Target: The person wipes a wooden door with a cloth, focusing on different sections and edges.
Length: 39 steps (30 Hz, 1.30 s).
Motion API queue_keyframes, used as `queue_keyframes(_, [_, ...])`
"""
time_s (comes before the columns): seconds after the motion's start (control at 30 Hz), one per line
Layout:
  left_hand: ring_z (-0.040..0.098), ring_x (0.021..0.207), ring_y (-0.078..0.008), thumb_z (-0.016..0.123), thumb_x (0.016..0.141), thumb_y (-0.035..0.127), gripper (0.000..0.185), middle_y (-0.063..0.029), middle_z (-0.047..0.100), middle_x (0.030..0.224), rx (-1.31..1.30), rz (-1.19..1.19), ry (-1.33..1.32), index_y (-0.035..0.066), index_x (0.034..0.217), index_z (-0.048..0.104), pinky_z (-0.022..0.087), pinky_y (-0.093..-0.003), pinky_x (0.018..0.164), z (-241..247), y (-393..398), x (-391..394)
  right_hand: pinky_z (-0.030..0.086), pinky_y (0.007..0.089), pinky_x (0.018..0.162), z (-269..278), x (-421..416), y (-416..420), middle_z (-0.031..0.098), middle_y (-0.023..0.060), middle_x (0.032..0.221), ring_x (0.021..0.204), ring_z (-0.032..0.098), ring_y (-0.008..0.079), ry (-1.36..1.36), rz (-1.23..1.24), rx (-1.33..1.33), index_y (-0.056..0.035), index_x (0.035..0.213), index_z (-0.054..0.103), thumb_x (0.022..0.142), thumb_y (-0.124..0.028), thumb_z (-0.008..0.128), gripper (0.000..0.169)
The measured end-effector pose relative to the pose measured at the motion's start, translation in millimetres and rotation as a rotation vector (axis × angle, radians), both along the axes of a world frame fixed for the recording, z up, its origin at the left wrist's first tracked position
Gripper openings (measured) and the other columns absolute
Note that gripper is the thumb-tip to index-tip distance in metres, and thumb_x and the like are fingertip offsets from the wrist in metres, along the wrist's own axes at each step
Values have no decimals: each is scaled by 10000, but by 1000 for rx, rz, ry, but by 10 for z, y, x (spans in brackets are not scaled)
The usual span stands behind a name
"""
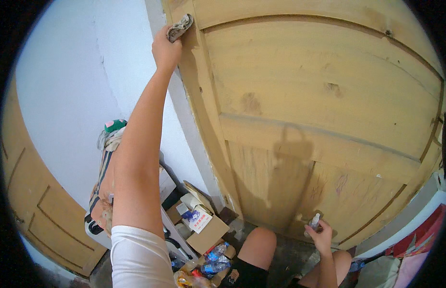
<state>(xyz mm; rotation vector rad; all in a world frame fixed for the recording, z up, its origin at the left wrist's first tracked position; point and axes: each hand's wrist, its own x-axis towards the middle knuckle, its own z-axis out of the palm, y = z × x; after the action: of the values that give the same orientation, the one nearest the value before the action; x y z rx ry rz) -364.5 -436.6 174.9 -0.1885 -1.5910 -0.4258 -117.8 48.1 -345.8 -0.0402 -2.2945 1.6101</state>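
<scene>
Stretched far up and out, my left hand [166,52] grips a folded, greyish patterned cloth [180,28]. The cloth is at the upper left edge of a yellow-brown panelled wooden door [320,68], close to its frame; whether it touches the wood I cannot tell. Low down by my knees, my right hand [322,237] holds a small clear bottle [314,224] with a pale nozzle-like top. The bottle is in front of the door's lower panels. Dark smudges and scratches mark the door, and a shadow falls across its lower part.
Left of the frame is a white wall [75,54] with a crack. An open cardboard box [205,235] of odds and ends and several plastic bottles [215,267] crowd the floor below. Fabric is heaped on something behind my left arm. Red cloth [419,234] lies at the lower right.
</scene>
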Motion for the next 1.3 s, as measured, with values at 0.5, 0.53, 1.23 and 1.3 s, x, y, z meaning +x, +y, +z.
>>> queue_keyframes(0.5, [674,1082,-404,669,807,-5,400,-189,708,1152,-87,-186,-239,39,1205,680,533,-438,947,-1231,-163,270,480,337,641,-67,30,77,651,84,770,665,589,181,35,16,89,21,858,714,781,-180,915,295])
queue_keyframes(0.53, [678,1074,-403,675,804,-7,397,-191,711,1143,-101,-218,-264,34,1198,682,534,-433,941,-1272,-173,294,480,338,642,-49,33,72,651,86,770,668,592,181,28,21,65,22,860,717,780,-185,917,298])
queue_keyframes(1.23, [664,1142,-383,605,747,-112,453,-177,697,1194,-97,-260,-206,31,1173,667,516,-405,1011,-1649,-161,214,491,340,663,-77,31,169,677,101,796,692,610,199,38,-22,122,22,893,728,772,-216,923,330])
queue_keyframes(1.3, [665,1138,-383,591,736,-138,446,-174,695,1184,-125,-272,-207,18,1148,657,515,-400,1011,-1836,-160,270,487,338,662,-39,56,140,675,99,790,701,608,197,37,-28,124,15,900,736,771,-214,923,323])
